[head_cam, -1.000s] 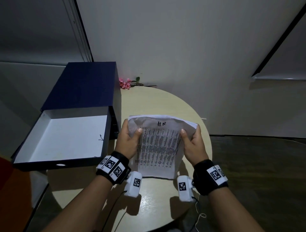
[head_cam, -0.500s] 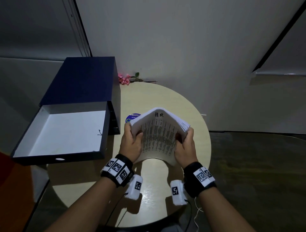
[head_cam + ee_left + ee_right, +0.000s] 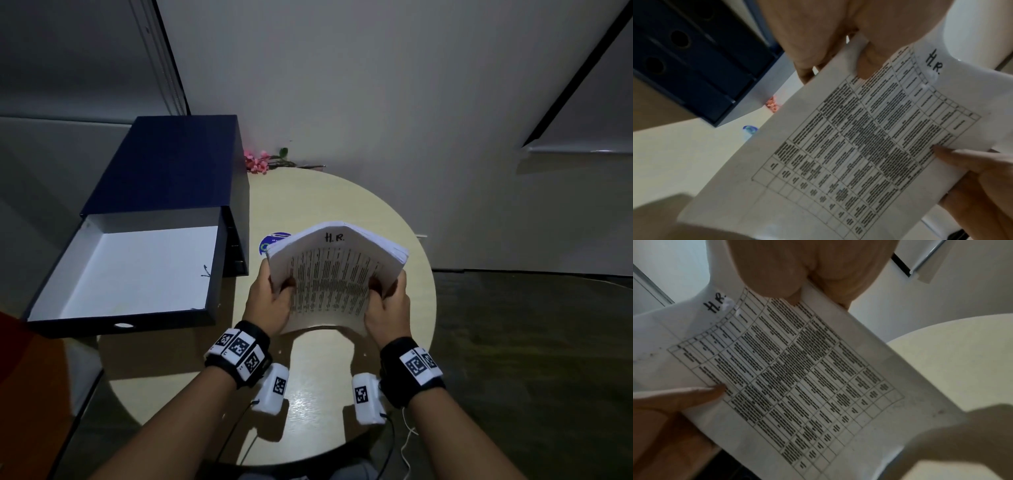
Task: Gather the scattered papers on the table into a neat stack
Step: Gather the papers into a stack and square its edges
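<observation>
A stack of white papers (image 3: 330,274) with a printed table and "H.R." handwritten on top stands bowed into an arch above the round beige table (image 3: 318,387). My left hand (image 3: 270,298) grips its left edge, thumb on the printed face. My right hand (image 3: 388,301) grips the right edge the same way. In the left wrist view the papers (image 3: 859,146) fill the frame, my left thumb (image 3: 867,65) pressed on the top sheet. In the right wrist view the papers (image 3: 793,378) run diagonally under my right thumb (image 3: 777,277). The stack's lower edge stands on or close to the tabletop.
An open dark blue box (image 3: 144,240) with a white inside sits at the table's left, its lid raised behind. A blue round sticker (image 3: 270,240) lies behind the papers. Pink flowers (image 3: 257,162) lie at the table's far edge by the wall.
The stack went from lying spread and nearly flat between my hands to being squeezed inward and bowed upward. My hands moved closer together, and the blue sticker came into view.
</observation>
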Tool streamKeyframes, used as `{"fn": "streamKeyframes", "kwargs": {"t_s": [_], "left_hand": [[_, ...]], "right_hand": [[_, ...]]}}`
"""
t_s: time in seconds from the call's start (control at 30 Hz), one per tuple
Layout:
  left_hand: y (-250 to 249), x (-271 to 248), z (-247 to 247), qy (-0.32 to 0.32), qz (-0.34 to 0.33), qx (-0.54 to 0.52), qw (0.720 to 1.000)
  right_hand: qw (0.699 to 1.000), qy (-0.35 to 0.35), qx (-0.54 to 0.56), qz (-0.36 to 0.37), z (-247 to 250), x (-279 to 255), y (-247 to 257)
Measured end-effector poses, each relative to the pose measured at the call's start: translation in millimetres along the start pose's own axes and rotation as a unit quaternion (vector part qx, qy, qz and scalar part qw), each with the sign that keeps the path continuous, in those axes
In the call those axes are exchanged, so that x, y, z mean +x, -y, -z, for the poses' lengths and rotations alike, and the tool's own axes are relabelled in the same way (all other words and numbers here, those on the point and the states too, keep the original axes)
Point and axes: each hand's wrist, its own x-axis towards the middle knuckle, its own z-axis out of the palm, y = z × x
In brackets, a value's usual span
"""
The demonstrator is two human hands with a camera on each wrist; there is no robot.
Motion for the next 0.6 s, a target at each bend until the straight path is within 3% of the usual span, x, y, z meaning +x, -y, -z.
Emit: {"fn": "streamKeyframes", "kwargs": {"t_s": [0.1, 0.3, 0.43, 0.6], "left_hand": [[3.2, -3.3, 1.5, -0.006, 0.003, -0.019, 1.000], [21.7, -4.8, -1.6, 0.032, 0.018, 0.044, 0.998], [16.7, 2.3, 3.1, 0.011, 0.009, 0.034, 0.999], [19.9, -3.2, 11.0, 0.065, 0.000, 0.038, 0.997]], "right_hand": [[1.000, 0.001, -0.008, 0.015, 3.5, 0.9, -2.4], [0.997, 0.036, -0.057, -0.040, -1.9, -9.1, -29.2], [0.997, 0.012, -0.073, 0.010, 0.9, 1.5, -16.4], [0.998, -0.006, -0.032, 0.049, 6.5, 18.7, 3.8]]}}
